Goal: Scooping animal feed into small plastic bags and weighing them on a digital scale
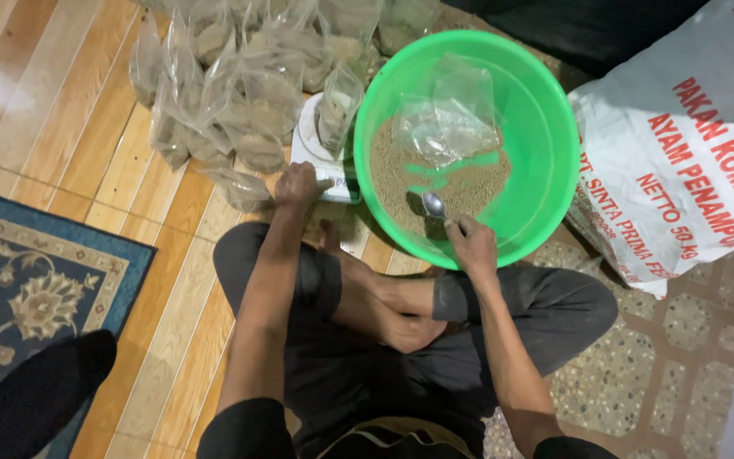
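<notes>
Two hands in my view, both busy. Right hand [471,246]: fingers closed around the handle of a metal spoon [433,205], its bowl resting on the brown grain inside the green basin [545,127]. Left hand [299,183]: curled on the near edge of a small white scale [309,153], touching it; I cannot tell whether it grips anything. One filled clear bag [337,106] stands upright on the scale, just beside the basin rim. One empty clear bag [452,115] lies on the grain in the basin. Many filled bags [223,93] are piled on the wooden floor [61,110] beyond the scale. One large white sack [681,161] with red print leans right of the basin. One patterned blue rug [27,272] lies at left.
</notes>
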